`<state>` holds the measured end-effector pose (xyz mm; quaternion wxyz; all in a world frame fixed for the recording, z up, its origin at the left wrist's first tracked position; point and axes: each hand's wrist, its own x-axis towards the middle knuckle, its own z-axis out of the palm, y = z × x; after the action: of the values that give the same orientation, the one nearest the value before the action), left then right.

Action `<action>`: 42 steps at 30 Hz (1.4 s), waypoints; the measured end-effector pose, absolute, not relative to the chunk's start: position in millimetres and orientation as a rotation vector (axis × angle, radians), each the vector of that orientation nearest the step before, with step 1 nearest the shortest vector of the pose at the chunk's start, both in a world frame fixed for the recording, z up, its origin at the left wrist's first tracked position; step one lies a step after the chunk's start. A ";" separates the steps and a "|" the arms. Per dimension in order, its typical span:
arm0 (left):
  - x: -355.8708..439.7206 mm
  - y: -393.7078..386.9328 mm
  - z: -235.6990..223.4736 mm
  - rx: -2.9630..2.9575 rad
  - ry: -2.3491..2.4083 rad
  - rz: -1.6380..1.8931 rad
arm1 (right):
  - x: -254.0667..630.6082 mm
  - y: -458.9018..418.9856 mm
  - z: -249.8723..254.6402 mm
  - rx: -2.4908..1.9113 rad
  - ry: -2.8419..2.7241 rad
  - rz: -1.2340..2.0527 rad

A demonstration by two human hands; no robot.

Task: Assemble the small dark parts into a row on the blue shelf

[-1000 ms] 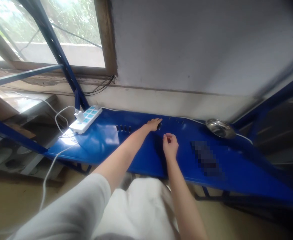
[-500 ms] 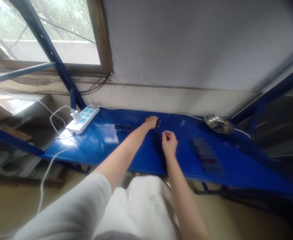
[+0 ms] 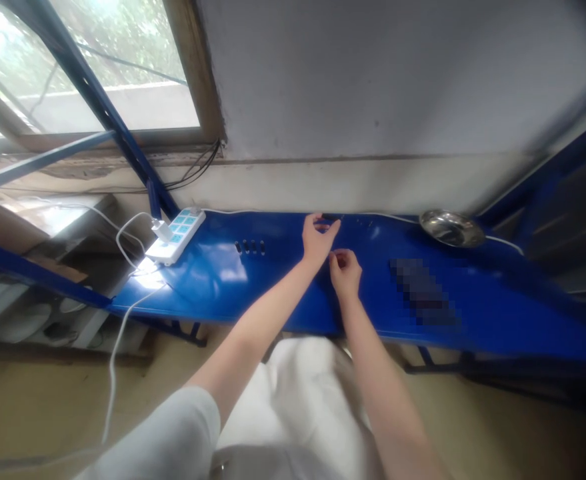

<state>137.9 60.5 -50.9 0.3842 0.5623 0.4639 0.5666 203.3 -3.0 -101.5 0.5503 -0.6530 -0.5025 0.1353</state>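
My left hand [image 3: 317, 239] is raised over the far part of the blue table, with thumb and fingers closed on a small dark piece [image 3: 330, 217]. Its exact kind is too small to tell. Just below and to the right, my right hand [image 3: 347, 272] is curled with thumb and fingertips pinched together. Whatever those fingertips hold, if anything, is hidden. To the left of my hands, several small dark cylinders [image 3: 246, 247] form a short row on the table. A few tiny bits [image 3: 371, 225] lie near the back edge, right of my left hand.
A white power strip [image 3: 175, 239] with a plugged-in white charger [image 3: 161, 230] lies at the table's left end. At the back right is a shiny metal bowl [image 3: 451, 228]. A pixelated dark object [image 3: 423, 293] lies on the blue table [image 3: 197, 293]. Blue frame posts [image 3: 100, 93] flank the table.
My left hand has come up from the table surface, turned, and now grips the small dark piece. My right hand stays curled in about the same place. The view has shifted slightly.
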 end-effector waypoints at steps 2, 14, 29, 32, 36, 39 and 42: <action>130.9 33.5 -45.6 1.390 1.114 1.443 | 203.5 -2.7 -102.3 -1.529 -1.189 0.321; 60.0 -22.6 -33.0 1.553 1.157 1.441 | 182.3 -13.9 -75.0 -1.515 -1.486 0.298; 24.6 -30.1 -28.7 1.586 1.210 1.544 | 151.2 -30.4 -30.0 -1.759 -1.887 0.201; 20.0 -31.2 -30.7 1.582 1.194 1.558 | 146.3 -31.6 -23.9 -1.803 -1.934 0.183; 14.1 -32.0 -35.0 1.654 1.232 1.571 | 141.0 -33.4 -17.8 -1.865 -1.993 0.135; 10.5 -33.0 -38.2 1.797 1.242 1.612 | 138.2 -35.1 -14.4 -1.911 -2.029 0.073; 7.9 -34.5 -39.7 1.958 1.227 1.641 | 136.7 -36.1 -10.2 -1.955 -2.052 0.037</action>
<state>7.9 -34.5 -39.7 0.1530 0.6827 0.4279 0.5722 136.7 -36.1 -10.2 0.1530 -0.6817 -0.7154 0.0127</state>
